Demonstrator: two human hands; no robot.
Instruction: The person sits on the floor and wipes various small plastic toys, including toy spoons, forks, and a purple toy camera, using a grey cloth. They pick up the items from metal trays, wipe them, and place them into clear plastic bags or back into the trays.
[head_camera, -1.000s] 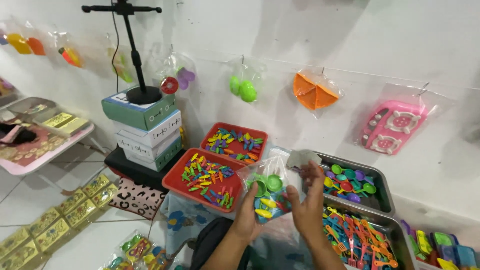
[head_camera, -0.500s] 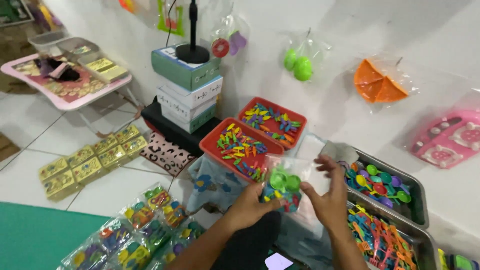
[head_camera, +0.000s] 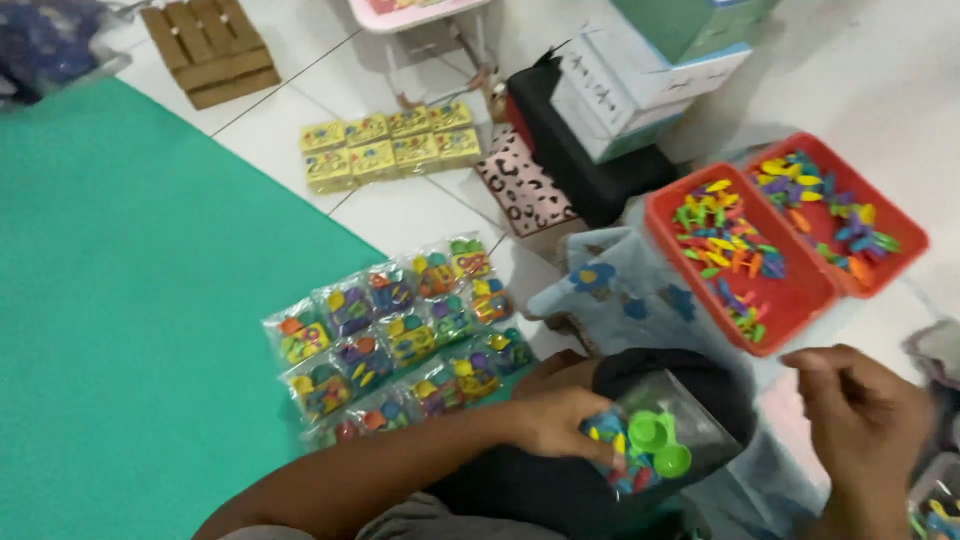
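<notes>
Our left hand (head_camera: 555, 425) grips a filled clear plastic bag of small colourful toy pieces (head_camera: 655, 440); right hand (head_camera: 865, 425) loosely curled, empty. Packed clear bags (head_camera: 395, 340) lie on floor; red plastic trays (head_camera: 790, 235) hold loose pieces, so packing looks partly done.

Shiny plastic, soft cloth, rough wood

The clear toy bag (head_camera: 650, 445) is thin, shiny plastic, like the packed bags (head_camera: 395, 340) on the floor. The red trays (head_camera: 790, 290) are smooth plastic. The green mat (head_camera: 130, 300) looks matt. The flower cloth (head_camera: 620, 290) is soft. The pallet (head_camera: 215, 45) is rough wood.
</notes>
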